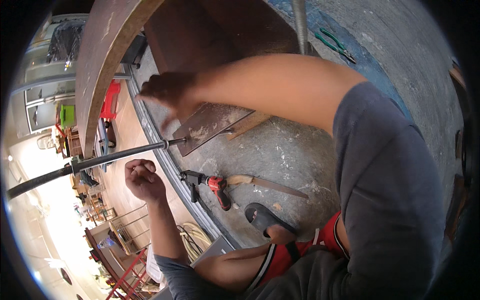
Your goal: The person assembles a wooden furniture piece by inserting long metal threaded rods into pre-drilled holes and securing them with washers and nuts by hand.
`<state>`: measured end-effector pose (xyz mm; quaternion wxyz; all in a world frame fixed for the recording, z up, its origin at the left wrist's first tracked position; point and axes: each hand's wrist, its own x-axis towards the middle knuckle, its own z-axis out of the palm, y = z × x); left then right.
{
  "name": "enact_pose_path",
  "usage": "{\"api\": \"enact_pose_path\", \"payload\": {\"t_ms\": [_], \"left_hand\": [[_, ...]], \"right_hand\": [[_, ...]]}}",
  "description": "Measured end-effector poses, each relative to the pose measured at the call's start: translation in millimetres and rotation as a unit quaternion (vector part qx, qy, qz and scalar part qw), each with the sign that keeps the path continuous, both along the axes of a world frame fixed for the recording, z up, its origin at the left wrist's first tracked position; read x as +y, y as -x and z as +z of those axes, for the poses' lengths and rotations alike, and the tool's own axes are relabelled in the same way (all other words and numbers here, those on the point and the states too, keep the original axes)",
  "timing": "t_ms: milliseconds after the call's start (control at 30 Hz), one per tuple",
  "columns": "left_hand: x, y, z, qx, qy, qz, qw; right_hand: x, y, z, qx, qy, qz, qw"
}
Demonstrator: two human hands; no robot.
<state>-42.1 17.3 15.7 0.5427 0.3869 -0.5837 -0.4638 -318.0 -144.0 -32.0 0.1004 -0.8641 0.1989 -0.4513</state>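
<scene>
My left hand [143, 180] is raised just below a long dark metal pole [120, 156], its fingers curled in. Anything inside those fingers is hidden. Blurred by motion, my right hand [170, 92] reaches across in front of a dark brown board [210, 42]; its fingers are smeared, and I see nothing clearly held. The pole runs from the left edge to a smaller brown board [210, 125] with sawdust on it, below my right forearm. A large curved panel [107, 60] rises at the left, close to my right hand's fingertips.
On the concrete floor lie a red and black power drill [218, 192] and a handsaw [270, 186] with a wooden handle, near my sandalled foot [267, 220]. Green-handled pliers [336, 45] lie at the upper right. A metal floor track [175, 185] borders a tiled room. Coiled hose [194, 239] sits lower left.
</scene>
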Motion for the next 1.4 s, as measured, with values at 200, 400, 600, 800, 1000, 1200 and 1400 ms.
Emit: {"api": "enact_pose_path", "payload": {"t_ms": [200, 400, 600, 800, 1000, 1200, 1400], "left_hand": [[14, 85, 5, 0.017, -0.102, -0.019, 0.994], [-16, 22, -4, 0.062, -0.029, -0.096, 0.993], [-4, -13, -10, 0.066, -0.007, -0.141, 0.988], [1, 65, 12, 0.051, -0.057, -0.007, 0.997], [-6, -3, 6, 0.066, -0.002, -0.037, 0.997], [6, 41, 1, -0.078, 0.004, 0.064, 0.995], [13, 56, 14, 0.088, -0.024, 0.122, 0.988]], "right_hand": [[41, 7, 3, -0.02, -0.058, 0.082, 0.995], [10, -15, -11, -0.052, 0.017, 0.018, 0.998], [11, 10, 3, -0.017, -0.051, 0.018, 0.998], [36, -19, 13, -0.019, 0.013, 0.128, 0.992], [-15, 10, -14, -0.079, 0.0, -0.065, 0.995], [49, -10, 20, -0.087, 0.053, 0.132, 0.986], [41, -7, 20, -0.088, 0.068, 0.101, 0.989]]}}
